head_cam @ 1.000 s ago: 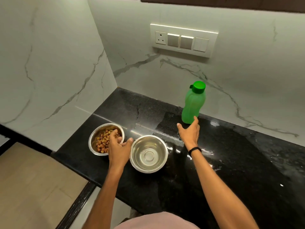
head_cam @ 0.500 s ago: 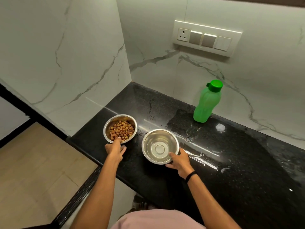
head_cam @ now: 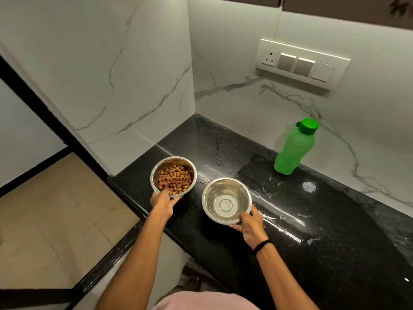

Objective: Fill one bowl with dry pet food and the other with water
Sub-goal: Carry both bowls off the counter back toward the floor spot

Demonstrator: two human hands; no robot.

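Note:
Two steel bowls sit near the front edge of the black counter point(head_cam: 290, 253). The left bowl point(head_cam: 156, 170) holds brown dry pet food point(head_cam: 175, 180); my left hand point(head_cam: 163, 202) grips its near rim, thumb inside. The right bowl point(head_cam: 210, 191) shines inside, apparently with clear water in it; my right hand point(head_cam: 248, 222) holds its near right rim. I cannot tell whether either bowl is lifted off the counter. A green bottle point(head_cam: 292, 151) with its green cap on stands upright at the back wall, apart from both hands.
Marble walls close the counter on the left and at the back. A switch panel point(head_cam: 301, 63) is on the back wall. Water drops and a small puddle point(head_cam: 309, 186) lie on the counter right of the bowls. Tiled floor point(head_cam: 55, 220) lies below left.
My right hand left the green bottle and took the right bowl's rim. My left hand shifted from over the food bowl to grip its near rim. The view has swung left.

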